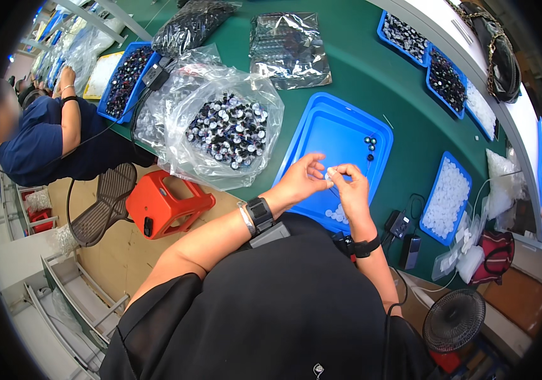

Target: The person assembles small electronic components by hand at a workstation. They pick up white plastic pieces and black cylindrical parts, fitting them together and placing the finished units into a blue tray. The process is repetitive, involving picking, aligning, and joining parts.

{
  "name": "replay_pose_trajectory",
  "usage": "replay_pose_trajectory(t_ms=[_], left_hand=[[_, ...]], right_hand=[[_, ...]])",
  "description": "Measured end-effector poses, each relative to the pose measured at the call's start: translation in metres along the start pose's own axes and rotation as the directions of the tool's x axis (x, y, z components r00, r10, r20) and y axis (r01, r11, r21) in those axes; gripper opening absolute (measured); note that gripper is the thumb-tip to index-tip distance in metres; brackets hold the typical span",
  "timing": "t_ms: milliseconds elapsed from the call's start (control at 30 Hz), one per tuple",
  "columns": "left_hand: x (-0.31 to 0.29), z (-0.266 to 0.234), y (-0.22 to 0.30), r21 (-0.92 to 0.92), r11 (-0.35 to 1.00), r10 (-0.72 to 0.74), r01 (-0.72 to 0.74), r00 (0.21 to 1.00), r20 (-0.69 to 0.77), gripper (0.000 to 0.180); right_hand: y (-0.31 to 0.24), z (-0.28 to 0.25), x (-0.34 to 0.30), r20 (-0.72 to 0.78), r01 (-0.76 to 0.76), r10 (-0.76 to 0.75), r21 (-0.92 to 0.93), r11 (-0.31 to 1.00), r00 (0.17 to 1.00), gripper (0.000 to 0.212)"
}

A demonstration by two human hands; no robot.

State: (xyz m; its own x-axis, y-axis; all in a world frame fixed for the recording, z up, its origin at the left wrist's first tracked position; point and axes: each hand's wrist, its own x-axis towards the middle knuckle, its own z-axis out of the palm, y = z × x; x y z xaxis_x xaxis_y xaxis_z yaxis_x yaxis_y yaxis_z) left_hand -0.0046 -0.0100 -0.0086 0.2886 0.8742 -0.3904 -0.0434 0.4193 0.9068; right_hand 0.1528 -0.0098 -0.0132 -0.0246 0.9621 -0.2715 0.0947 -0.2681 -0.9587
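Note:
Over a blue tray [331,130], my left hand [297,183] and my right hand [354,193] meet fingertip to fingertip. A small whitish piece [330,177] shows between them, too small to make out fully. My right thumb and index finger pinch it; my left thumb and index finger close in at its other side, the other left fingers loosely curled. Several dark, shiny round pieces [370,145] lie in the tray's right part. Small white translucent discs [336,215] sit at its near end, partly hidden by my right hand.
Left of the tray lies an open clear bag [182,136] of black-and-white round pieces [228,132]. A flat bag of dark parts [288,49] is beyond. A blue tray of white pieces [446,197] stands right. A red stool [163,204] and a seated person [43,130] are at left.

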Motion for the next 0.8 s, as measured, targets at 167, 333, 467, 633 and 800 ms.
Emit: replay_pose_trajectory(t_ms=[167,333,467,633,800], left_hand=[[-0.004,-0.005,-0.008,-0.508,0.817,-0.171,0.273,0.956,0.239,0.033],[-0.005,-0.007,-0.004,-0.558,0.73,-0.259,0.394,0.915,0.309,0.025],[-0.011,0.002,0.007,-0.466,0.841,-0.199,0.275,0.958,0.207,0.025],[-0.01,0.001,0.003,-0.482,0.84,-0.148,0.251,0.959,0.241,0.028],[-0.009,-0.006,0.002,-0.545,0.758,-0.182,0.358,0.919,0.351,0.028]], right_hand=[[-0.007,-0.002,-0.004,-0.014,0.012,-0.012,0.065,0.998,1.0,0.008],[-0.013,-0.002,-0.006,-0.061,0.287,-0.31,-0.25,0.925,0.949,0.01],[-0.014,0.002,-0.009,-0.121,0.245,-0.264,-0.151,0.958,0.957,0.011],[-0.011,0.004,-0.01,-0.131,0.366,-0.413,-0.276,0.888,0.901,0.01],[-0.006,0.004,-0.013,-0.115,0.346,-0.37,-0.181,0.92,0.922,0.009]])
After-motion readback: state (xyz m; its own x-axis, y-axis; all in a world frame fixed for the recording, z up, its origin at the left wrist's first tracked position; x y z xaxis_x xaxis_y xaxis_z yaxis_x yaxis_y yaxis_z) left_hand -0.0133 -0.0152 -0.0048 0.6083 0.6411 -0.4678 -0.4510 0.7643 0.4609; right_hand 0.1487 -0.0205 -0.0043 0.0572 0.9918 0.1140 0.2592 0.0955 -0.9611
